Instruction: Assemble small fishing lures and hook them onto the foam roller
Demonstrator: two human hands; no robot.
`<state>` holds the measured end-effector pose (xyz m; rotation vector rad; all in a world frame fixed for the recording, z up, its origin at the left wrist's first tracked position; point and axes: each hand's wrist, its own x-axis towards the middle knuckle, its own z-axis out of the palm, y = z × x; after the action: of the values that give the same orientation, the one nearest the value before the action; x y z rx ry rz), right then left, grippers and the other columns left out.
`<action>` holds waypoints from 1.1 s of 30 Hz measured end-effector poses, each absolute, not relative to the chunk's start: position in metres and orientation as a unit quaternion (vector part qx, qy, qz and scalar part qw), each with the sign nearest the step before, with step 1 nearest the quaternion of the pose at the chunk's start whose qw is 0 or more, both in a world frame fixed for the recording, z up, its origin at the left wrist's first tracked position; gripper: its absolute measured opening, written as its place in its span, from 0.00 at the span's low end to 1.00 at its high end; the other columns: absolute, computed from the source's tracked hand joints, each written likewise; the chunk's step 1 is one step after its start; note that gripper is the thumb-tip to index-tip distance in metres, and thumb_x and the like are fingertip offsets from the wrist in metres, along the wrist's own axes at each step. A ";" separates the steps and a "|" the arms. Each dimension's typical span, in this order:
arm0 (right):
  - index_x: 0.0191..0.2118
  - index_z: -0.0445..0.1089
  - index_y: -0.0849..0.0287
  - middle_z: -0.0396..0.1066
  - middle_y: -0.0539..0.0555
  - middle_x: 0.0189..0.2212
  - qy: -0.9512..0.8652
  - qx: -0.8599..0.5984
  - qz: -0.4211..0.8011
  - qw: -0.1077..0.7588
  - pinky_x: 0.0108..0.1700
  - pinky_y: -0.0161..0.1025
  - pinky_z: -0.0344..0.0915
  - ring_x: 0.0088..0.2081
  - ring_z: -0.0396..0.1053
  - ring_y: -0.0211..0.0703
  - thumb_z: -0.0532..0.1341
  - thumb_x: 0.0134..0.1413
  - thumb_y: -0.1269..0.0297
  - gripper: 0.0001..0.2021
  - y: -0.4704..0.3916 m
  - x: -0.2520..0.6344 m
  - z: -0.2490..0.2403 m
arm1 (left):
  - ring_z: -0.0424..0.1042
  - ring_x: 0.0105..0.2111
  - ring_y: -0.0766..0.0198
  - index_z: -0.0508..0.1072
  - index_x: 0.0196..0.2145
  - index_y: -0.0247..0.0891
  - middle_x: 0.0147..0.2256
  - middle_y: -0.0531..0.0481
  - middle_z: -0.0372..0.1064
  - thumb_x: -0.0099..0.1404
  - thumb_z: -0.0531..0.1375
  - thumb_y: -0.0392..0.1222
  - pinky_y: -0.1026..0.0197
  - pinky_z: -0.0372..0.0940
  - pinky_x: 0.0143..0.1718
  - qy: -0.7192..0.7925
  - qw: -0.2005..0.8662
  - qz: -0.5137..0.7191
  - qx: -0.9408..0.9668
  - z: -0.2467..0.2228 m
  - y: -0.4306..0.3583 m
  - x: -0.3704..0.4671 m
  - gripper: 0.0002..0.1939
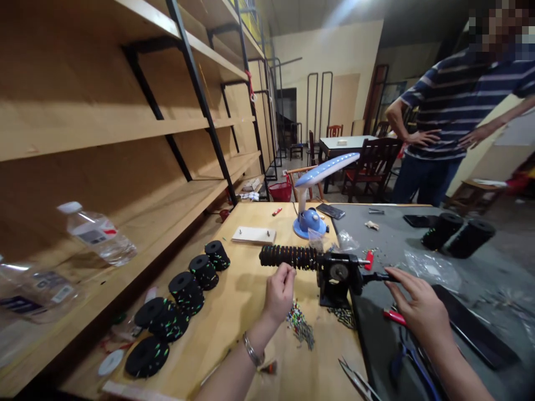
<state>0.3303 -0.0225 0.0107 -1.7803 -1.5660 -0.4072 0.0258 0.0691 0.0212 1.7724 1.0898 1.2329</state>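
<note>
Head view: foam spools [184, 292] line the bench at nine o'clock; the left hand [279, 292] pinches something small, too fine to tell, under the black foam roll [288, 257] at centre. At three o'clock the right hand [420, 309] rests loosely, fingers touching the winder [336, 275] crank. Judged light, soft: hold the roll gently mid-length.

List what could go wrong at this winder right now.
1. The left hand pinches right under the black spool; fingers could get caught if it turns.
2. The right hand on the crank may knock the red pliers beside it.
3. Scissors overhang the table edge and could fall.
</note>
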 end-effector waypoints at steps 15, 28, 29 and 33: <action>0.36 0.72 0.54 0.77 0.55 0.34 -0.699 -0.649 0.149 0.262 0.39 0.37 0.66 0.36 0.73 0.45 0.52 0.62 0.64 0.11 -0.043 0.181 -0.021 | 0.50 0.19 0.70 0.61 0.26 0.39 0.18 0.61 0.46 0.67 0.51 0.42 0.65 0.46 0.21 0.417 0.346 0.479 0.691 0.026 0.069 0.024 0.12; 0.36 0.73 0.57 0.75 0.54 0.36 -0.745 -0.645 0.141 0.092 0.34 0.33 0.57 0.36 0.73 0.43 0.56 0.58 0.69 0.08 0.019 0.162 -0.033 | 0.53 0.19 0.69 0.62 0.26 0.40 0.19 0.60 0.49 0.68 0.50 0.42 0.65 0.47 0.23 0.413 0.341 0.480 0.695 0.027 0.070 0.023 0.12; 0.37 0.73 0.57 0.75 0.54 0.36 -0.747 -0.644 0.141 0.087 0.34 0.33 0.57 0.36 0.73 0.43 0.57 0.58 0.69 0.07 0.020 0.161 -0.032 | 0.53 0.19 0.69 0.62 0.26 0.40 0.19 0.60 0.49 0.68 0.50 0.42 0.65 0.47 0.23 0.412 0.341 0.481 0.695 0.027 0.070 0.023 0.12; 0.37 0.73 0.56 0.75 0.54 0.35 -0.755 -0.638 0.139 0.068 0.34 0.33 0.57 0.36 0.73 0.44 0.58 0.57 0.68 0.06 0.024 0.160 -0.030 | 0.54 0.20 0.68 0.62 0.26 0.40 0.20 0.59 0.51 0.67 0.51 0.41 0.65 0.48 0.24 0.410 0.341 0.481 0.695 0.026 0.071 0.022 0.12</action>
<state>0.1600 0.0237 -0.0301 -1.9202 -2.2736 0.4174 0.0223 0.0707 0.0260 1.8085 1.0675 1.2520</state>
